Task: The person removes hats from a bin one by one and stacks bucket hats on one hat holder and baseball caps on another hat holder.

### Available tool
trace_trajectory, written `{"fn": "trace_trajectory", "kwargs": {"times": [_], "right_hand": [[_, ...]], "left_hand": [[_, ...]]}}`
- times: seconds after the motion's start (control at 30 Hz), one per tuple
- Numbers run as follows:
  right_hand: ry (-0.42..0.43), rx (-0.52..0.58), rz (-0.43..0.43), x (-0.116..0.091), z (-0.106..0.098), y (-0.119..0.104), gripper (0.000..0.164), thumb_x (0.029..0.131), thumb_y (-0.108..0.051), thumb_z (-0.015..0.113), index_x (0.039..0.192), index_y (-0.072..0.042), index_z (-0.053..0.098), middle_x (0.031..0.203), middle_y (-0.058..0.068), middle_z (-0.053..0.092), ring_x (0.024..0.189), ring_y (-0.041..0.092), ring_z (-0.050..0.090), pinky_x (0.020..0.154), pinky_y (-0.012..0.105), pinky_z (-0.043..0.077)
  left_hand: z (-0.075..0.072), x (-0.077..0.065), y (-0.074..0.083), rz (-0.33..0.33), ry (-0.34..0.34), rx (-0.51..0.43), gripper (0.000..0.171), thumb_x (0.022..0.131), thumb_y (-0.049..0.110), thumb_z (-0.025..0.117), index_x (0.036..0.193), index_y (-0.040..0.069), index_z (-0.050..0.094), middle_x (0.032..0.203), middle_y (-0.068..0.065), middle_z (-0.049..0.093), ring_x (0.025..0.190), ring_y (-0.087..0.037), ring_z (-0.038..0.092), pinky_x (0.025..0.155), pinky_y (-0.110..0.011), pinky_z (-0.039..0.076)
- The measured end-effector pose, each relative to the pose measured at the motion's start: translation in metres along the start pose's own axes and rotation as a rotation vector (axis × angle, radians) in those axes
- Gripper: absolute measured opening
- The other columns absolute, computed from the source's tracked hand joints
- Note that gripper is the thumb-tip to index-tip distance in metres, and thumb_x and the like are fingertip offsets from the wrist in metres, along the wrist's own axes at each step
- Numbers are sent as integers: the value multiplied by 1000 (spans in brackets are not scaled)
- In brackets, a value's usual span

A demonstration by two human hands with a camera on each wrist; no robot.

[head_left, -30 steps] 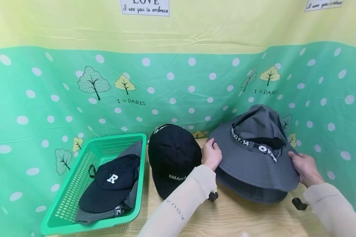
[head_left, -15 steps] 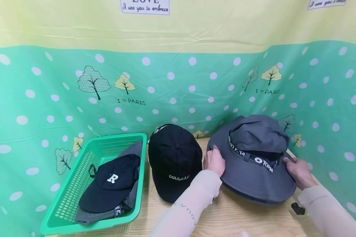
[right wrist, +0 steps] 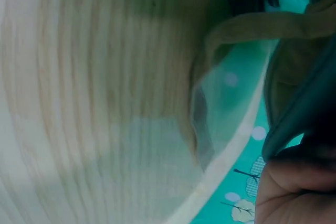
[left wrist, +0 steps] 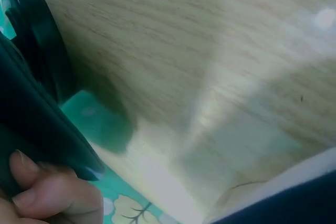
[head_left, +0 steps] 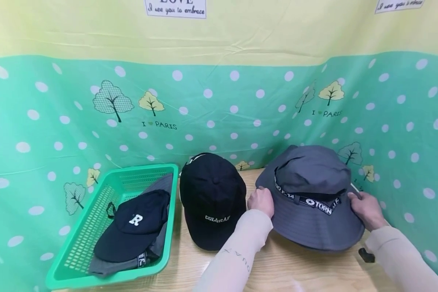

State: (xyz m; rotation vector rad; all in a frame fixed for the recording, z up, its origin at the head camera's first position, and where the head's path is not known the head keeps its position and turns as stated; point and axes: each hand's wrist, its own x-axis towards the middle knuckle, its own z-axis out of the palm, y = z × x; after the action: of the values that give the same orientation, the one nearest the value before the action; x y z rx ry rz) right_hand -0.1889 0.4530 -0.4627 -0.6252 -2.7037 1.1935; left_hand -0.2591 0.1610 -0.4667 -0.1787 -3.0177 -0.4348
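Observation:
A grey wide-brimmed bucket hat [head_left: 314, 168] with a black-and-white lettered band sits low over the table, crown up. At its left brim edge my left hand [head_left: 260, 201] pinches the fabric. Opposite, my right hand [head_left: 366, 211] grips the right brim edge. Close up in the left wrist view, curled fingers [left wrist: 58, 195] hold the dark brim [left wrist: 47, 114]. The right wrist view has the thumb side of the hand [right wrist: 299, 192] against the brim [right wrist: 302, 103], with a brownish strap [right wrist: 262, 27] hanging beneath. A black cap [head_left: 215, 194] with white lettering stands just left of my left hand.
To the left is a green plastic basket [head_left: 173, 227] holding a dark cap [head_left: 131, 231] with a white R, on top of grey hats. A wooden table [head_left: 288, 271] lies below; green dotted cloth [head_left: 211, 105] hangs behind and at the sides.
Both hands have lowered the grey hat, and its tilted crown has levelled out and filled. The darker brim seen beneath it earlier is now covered.

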Motion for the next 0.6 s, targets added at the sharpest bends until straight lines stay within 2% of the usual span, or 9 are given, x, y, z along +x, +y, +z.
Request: {"fn": "trace_trajectory", "kwargs": {"times": [0.23,0.47,0.6], "right_hand": [[-13,86,54,0,17,5,47,101,-37,33,100,8,48,84,17,51,71,25,52,57,36,45],[28,139,30,-2,28,9,40,99,-35,35,86,1,46,73,9,48,65,21,48,54,35,44],[35,135,28,-1,29,10,40,99,-35,36,85,1,46,74,9,48,66,22,48,55,34,43]], "left_hand": [[-2,-2,-4,-31,-54,-66,35,98,14,48,130,3,56,101,-12,69,82,-26,67,59,-39,54],[3,-4,-6,-52,-24,-140,35,93,22,58,123,4,60,96,-13,69,80,-28,67,60,-40,53],[4,-4,-6,-54,-22,-163,38,90,25,63,122,5,60,96,-13,69,81,-28,66,61,-39,53]]}}
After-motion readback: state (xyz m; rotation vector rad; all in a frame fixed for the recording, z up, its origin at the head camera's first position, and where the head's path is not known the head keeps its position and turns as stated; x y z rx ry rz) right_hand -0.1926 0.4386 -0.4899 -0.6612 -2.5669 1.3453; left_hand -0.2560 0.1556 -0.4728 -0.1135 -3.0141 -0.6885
